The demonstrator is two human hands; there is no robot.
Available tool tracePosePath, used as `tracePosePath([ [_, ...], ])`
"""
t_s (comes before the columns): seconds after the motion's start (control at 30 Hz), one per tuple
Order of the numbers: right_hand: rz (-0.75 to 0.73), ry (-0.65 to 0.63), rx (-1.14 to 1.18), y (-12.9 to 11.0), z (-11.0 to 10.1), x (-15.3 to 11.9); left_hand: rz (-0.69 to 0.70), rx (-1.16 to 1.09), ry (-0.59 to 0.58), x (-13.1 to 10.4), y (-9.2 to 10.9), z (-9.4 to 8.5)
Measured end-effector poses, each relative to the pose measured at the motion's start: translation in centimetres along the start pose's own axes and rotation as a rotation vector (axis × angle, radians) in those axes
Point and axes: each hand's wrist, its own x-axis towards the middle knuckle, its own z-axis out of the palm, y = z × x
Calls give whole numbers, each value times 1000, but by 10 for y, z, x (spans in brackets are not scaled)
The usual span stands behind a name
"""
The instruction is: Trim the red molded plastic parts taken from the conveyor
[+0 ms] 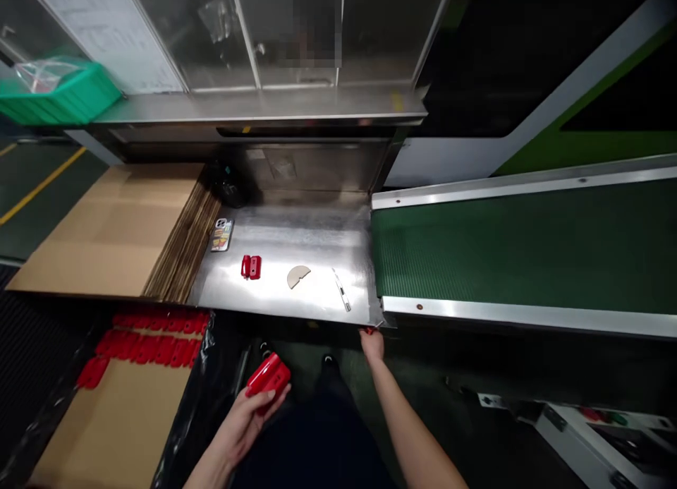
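Observation:
My left hand [252, 417] holds a glossy red plastic part [271, 375] in front of my body, below the metal table [275, 221]. At the table's front right corner, my right hand [373, 344] is closed round something small and red, mostly hidden by the fingers. On the table lie a similar red part [252, 267], a beige half-disc [298, 276] with a notch, and a thin silver cutter-like tool [341, 290]. A phone [222, 235] with a patterned case rests near the table's left side.
Stacked cardboard sheets [116, 228] stand at the left. Below them, a box lined with black plastic [193, 390] holds rows of red parts [153, 348] on cardboard. A green conveyor belt [518, 245] extends right. A green crate [63, 97] sits on the upper-left ledge.

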Motion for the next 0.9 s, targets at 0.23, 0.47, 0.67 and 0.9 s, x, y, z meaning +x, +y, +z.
tracePosePath([
  [0.23, -73, -38, 164, 82, -23, -67, -33, 55, 112, 13, -61, 1],
  [0.47, -443, -233, 332, 83, -104, -136, -40, 4, 170, 23, -95, -24],
  [0.67, -720, -1023, 77, -33, -121, -113, -31, -35, 273, 32, -110, -53],
  [0.9, -677, -1125, -631, -79, -89, -133, -78, 49, 324, 40, -108, -89],
])
